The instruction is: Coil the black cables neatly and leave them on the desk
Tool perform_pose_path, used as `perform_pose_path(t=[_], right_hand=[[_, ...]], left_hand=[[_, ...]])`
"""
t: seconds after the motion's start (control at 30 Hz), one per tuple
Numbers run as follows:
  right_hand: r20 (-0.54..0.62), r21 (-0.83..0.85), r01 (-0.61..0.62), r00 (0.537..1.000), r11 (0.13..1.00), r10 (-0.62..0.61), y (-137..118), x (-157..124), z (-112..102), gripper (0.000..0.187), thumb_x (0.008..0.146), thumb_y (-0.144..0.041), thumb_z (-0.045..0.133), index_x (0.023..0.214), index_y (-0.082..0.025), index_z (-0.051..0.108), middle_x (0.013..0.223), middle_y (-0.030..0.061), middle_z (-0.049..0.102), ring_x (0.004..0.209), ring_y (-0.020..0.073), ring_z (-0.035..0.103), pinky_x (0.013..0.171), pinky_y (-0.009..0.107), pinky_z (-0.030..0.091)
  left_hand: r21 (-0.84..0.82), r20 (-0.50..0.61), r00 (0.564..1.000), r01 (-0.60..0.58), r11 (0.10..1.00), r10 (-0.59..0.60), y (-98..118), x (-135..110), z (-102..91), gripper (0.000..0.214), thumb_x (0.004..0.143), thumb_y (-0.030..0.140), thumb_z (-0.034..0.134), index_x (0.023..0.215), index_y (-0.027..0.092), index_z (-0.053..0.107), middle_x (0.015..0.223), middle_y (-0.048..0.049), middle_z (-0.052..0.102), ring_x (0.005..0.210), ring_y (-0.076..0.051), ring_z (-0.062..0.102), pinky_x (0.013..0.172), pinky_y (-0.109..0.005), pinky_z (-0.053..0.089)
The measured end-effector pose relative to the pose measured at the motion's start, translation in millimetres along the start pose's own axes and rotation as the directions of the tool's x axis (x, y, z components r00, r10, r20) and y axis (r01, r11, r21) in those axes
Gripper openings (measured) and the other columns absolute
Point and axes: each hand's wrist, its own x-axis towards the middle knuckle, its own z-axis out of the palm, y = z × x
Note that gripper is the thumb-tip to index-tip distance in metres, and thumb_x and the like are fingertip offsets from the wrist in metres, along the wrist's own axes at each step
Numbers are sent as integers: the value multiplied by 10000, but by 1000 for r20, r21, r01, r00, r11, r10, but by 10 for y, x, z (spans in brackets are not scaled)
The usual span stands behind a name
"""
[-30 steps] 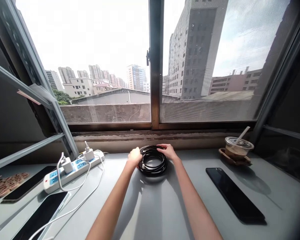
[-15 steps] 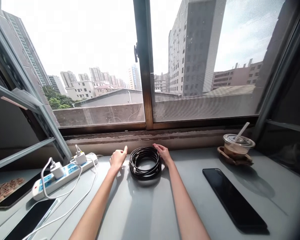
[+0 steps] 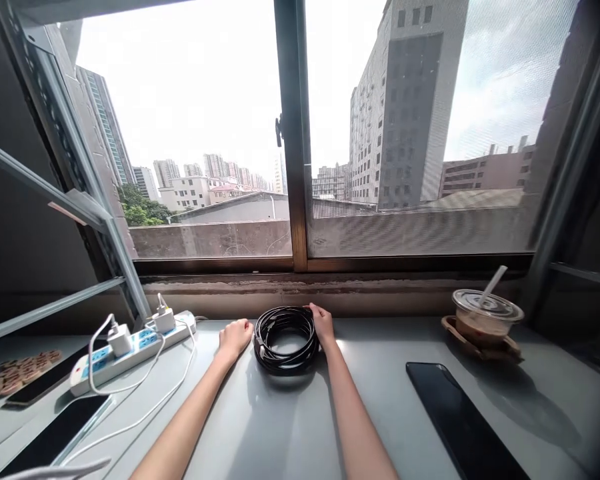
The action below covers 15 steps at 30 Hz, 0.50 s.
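A coil of black cable point(image 3: 285, 339) lies on the grey table point(image 3: 300, 420) close to the window sill. My left hand point(image 3: 234, 337) rests just left of the coil with its fingers curled in, touching or nearly touching the coil's edge. My right hand point(image 3: 323, 321) lies on the coil's far right rim, fingers bent over the cable.
A white power strip point(image 3: 133, 345) with two white chargers and trailing white cables sits at the left. Two dark phones point(image 3: 55, 437) lie at the left, another point(image 3: 463, 427) at the right. An iced drink cup with a straw point(image 3: 486, 315) stands on a coaster at the right.
My left hand has drawn its pointing finger in and come back beside the coil. The right hand has stayed on the coil's rim. The view has tilted slightly.
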Motion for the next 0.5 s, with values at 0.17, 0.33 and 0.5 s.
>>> perform_pose_path(t=[0.17,0.33,0.5], right_hand=[[-45,-28,55,997,998,-56,-5,-113,-19,361,865,-453,492,863,-134,660,864,46,680,833,159,622,820,344,460],[-72,-84,81,994,993,-87,-45,-210,-19,316,883,-413,494,925,-136,638,951,48,652,904,168,603,849,376,460],[-56,-142,76,995,987,-85,-54,-220,-27,276,889,-376,503,967,-138,618,997,53,632,925,171,596,847,383,473]], left_hand=[[14,17,1000,-23,1000,22,-48,-67,27,306,901,398,469,968,129,600,975,-72,624,897,-177,593,823,-387,472],[0,10,1000,-27,1000,27,-100,-172,8,277,896,367,492,995,128,593,983,-71,614,891,-175,594,809,-385,490],[-21,0,1000,-20,1000,20,-142,-260,18,271,894,360,499,1002,129,592,985,-70,613,892,-175,594,812,-386,491]])
